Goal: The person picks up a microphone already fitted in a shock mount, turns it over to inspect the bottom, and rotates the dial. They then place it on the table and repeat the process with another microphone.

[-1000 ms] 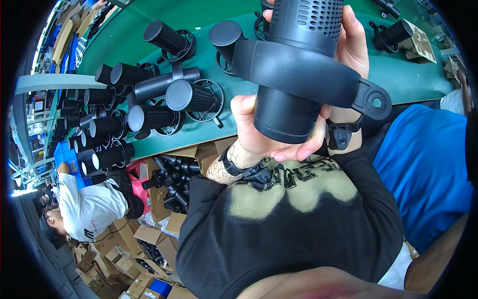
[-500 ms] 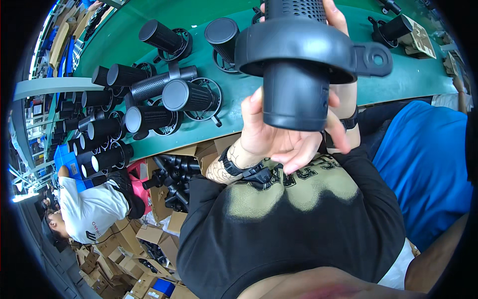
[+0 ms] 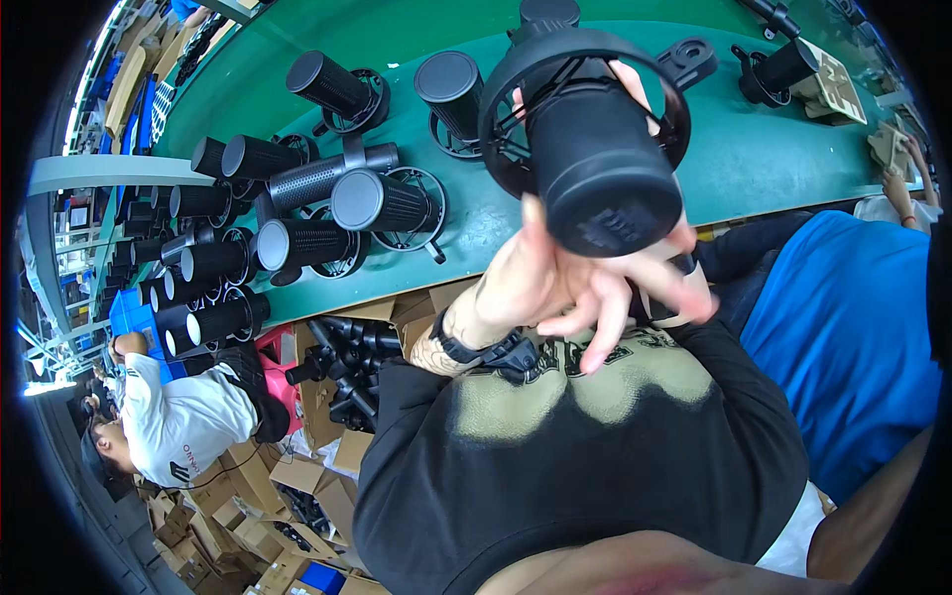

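Blk mic [image 3: 610, 193], upper ctr, seated in its shock mount [image 3: 585, 45]; looks assembled, not yet set down. R hand [image 3: 633, 87] wraps it from behind, mostly hidden; L hand [image 3: 550, 283] fingers splayed below, thumb at mic. Other mics [image 3: 372, 201] crowd green surface [image 3: 793, 164] upper L; carton [image 3: 313, 407] of blk parts lower L.

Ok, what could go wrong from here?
1. The black, plastic-looking cylindrical device might slip: several fingers of the left hand are spread away from it.
2. Fingers of the right hand show through its thick black ring and could get pinched.
3. Black cylindrical units in round frames crowd the left of the green tabletop; one bump could jostle several.
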The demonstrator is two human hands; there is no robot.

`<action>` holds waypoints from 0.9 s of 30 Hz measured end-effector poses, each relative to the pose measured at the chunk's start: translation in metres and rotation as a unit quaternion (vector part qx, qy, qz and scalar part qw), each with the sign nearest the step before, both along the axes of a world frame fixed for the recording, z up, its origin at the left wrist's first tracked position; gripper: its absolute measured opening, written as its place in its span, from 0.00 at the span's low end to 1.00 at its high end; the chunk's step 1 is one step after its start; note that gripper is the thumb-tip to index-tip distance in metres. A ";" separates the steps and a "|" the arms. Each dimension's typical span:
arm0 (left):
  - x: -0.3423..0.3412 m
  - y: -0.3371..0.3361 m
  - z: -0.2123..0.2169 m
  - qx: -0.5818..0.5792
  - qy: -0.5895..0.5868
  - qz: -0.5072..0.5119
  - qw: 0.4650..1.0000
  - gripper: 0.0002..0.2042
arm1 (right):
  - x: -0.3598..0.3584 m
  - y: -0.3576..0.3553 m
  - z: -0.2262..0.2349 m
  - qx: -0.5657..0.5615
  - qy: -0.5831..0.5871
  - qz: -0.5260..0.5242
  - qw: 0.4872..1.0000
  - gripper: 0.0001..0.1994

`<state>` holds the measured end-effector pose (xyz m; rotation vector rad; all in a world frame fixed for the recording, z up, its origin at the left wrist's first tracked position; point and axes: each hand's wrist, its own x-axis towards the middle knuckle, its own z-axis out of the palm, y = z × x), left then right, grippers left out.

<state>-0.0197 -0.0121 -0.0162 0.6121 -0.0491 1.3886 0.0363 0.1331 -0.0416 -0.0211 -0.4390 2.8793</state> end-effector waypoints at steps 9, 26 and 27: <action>-0.013 -0.031 0.013 0.021 0.468 0.680 0.565 0.19 | 0.002 0.001 -0.030 -0.112 0.097 0.035 0.988 0.24; -0.025 -0.015 0.033 0.065 0.627 0.698 0.340 0.34 | 0.000 -0.011 -0.004 -0.004 0.095 -0.002 0.995 0.19; -0.024 -0.015 0.033 0.048 0.636 0.696 0.331 0.33 | 0.000 -0.010 -0.006 -0.005 0.068 -0.015 0.998 0.18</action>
